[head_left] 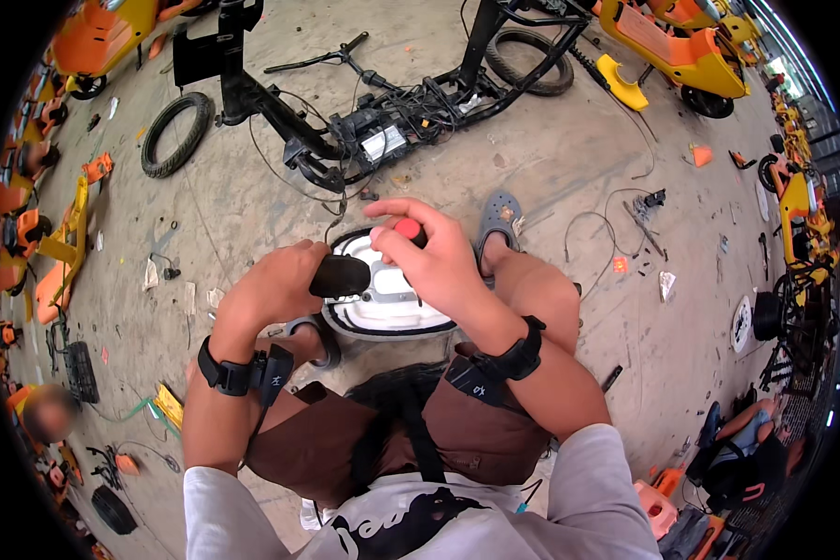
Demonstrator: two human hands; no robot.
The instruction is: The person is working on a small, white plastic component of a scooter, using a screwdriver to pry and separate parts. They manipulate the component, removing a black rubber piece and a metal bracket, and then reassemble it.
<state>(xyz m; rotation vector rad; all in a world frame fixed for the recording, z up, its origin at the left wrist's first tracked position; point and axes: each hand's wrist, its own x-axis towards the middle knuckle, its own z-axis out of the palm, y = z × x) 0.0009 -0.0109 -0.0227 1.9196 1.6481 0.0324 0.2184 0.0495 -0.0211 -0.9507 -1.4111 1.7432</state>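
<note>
On the floor between my feet lies a white shell-like part [383, 322] with a black rim and a grey piece across its middle. Over its left side, my left hand [285, 280] is closed around a black rounded object [343, 277], whose kind I cannot make out. My right hand [429, 257] grips a screwdriver with a red-ended handle [408, 228] above the shell's middle. A thin shaft shows just below that hand, while the tip is hidden. The fingers of my right hand are bent, with the index finger stretched out over the handle.
Ahead lies a stripped black scooter frame [373, 131] with wiring, near a loose tyre [177, 135]. Yellow-orange scooter bodies [677, 56] stand around. A cable [593, 224] and small scraps litter the concrete at right. Another person [747, 457] sits at the lower right.
</note>
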